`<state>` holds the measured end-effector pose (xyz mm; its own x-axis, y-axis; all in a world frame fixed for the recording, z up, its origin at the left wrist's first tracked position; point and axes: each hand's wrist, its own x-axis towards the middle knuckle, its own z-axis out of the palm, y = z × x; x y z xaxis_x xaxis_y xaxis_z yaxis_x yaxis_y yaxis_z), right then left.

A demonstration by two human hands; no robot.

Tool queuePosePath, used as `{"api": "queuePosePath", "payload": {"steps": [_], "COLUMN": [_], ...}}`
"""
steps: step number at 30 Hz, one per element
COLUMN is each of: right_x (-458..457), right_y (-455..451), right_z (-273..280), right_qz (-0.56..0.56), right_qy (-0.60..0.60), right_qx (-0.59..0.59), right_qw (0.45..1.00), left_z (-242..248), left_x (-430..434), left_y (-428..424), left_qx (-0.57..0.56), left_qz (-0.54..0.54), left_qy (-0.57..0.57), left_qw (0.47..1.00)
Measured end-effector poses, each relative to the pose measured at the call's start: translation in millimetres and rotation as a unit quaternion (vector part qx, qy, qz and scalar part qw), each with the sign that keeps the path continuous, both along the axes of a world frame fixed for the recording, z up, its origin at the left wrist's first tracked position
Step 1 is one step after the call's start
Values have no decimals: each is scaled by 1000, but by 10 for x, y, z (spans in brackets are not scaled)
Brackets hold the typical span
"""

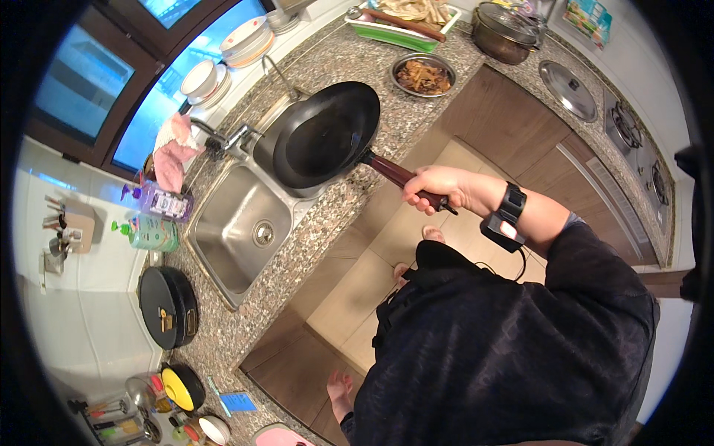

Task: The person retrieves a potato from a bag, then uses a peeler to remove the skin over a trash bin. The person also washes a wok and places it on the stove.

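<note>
My right hand [432, 189] is closed around the dark red wooden handle of a black wok [326, 134]. The wok is held over the far basin of a double stainless steel sink [242, 228] and over the counter's edge beside it; its inside looks dark and wet or shiny. The near basin, with its drain showing, holds nothing visible. My left hand [339, 384] hangs low beside my body, off the counter, fingers loosely curled with nothing seen in them. A chrome faucet [240, 136] stands behind the sink, its spout pointing towards the wok.
A metal bowl of cooked food [423, 75] stands beyond the wok, near a green-and-white basket [390, 33], a lidded pot [505, 33], a loose lid [568, 89] and a gas stove [641, 150]. Soap bottles [153, 231] and a black round appliance [167, 306] stand left of the sink.
</note>
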<state>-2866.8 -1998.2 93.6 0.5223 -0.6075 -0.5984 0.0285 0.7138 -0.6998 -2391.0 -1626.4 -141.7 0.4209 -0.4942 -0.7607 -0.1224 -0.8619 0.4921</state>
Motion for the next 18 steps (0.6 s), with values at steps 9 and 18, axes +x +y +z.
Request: {"api": "queuePosePath", "payload": {"steps": [9,18], "right_x": [-985,-2415], "right_y": [1156,2785], "right_z": [278,532], "right_qz": [-111,-232], "right_qy": [-98,-94], "right_qx": [48,-31], "right_qw": [988,968], "left_z": [-555,-697], "left_x": [-262,-1805], "left_y": [-645,-1744], "left_qx": [73,78], "left_qz": [-129,-322], "left_qy": [56,37], "left_qw": [987,943]}}
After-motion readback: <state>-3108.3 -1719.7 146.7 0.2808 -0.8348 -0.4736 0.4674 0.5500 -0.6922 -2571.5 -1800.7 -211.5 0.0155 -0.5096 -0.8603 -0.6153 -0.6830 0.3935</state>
